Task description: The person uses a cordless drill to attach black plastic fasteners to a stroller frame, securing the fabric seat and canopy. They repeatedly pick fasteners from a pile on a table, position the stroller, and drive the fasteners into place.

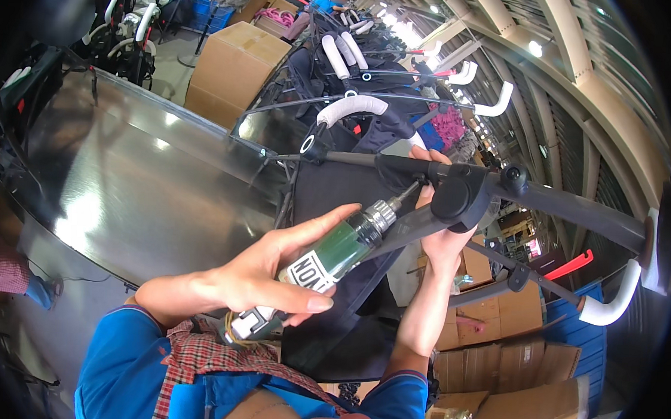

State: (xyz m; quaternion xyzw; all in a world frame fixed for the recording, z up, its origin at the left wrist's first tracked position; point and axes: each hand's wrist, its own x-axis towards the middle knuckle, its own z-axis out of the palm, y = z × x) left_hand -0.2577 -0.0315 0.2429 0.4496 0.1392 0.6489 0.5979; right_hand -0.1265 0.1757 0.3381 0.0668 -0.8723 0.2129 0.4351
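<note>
A green electric screwdriver (341, 247) with a metal collar lies in my left hand (269, 263), whose fingers wrap round its body. It tilts up and to the right. Its bit reaches the dark tube of a stroller frame (345, 157), beside a round black joint (452, 199); whether it sits in a screw head is too small to tell. My right hand (443, 240) closes round the frame by that joint, partly hidden behind the tubes. Black fabric (336, 198) hangs from the frame. A white curved handle (612, 300) ends one tube at the right.
A shiny metal table (150, 164) spans the left side. Beyond it stands a large cardboard box (237, 70). More stroller frames with white grips (335, 56) crowd the far side. Cardboard cartons (508, 367) are stacked at the lower right. A person in blue (326, 3) is far off.
</note>
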